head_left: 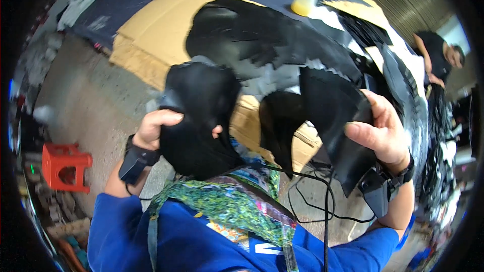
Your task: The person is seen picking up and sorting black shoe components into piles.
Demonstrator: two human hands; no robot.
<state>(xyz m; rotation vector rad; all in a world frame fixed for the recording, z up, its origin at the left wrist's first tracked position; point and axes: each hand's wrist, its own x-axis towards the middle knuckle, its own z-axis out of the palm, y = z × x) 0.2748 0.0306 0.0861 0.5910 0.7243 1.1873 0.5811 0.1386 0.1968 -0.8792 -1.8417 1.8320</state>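
Note:
My left hand [151, 127] is closed on a black leather-like piece [199, 113], its thumb flat on top. A fingertip shows against the dark surface farther right; the other fingers are hidden underneath. My right hand [382, 130] grips another black leather-like piece [327, 103] with a ragged far edge, thumb on its face and fingers behind. Beside that piece hangs a curved black flap [277, 121]; whether the two are joined I cannot tell. Both pieces are held up in front of my patterned green apron [217, 201], at the near side of the table.
Large black sheets [237, 30] lie on cardboard [151, 25] over the dark-covered table [113, 12]. A bottle of yellow liquid [302, 5] stands at the back. Black cables [327, 196] hang near my right arm. A red stool [65, 166] is at left, another person [436, 53] far right.

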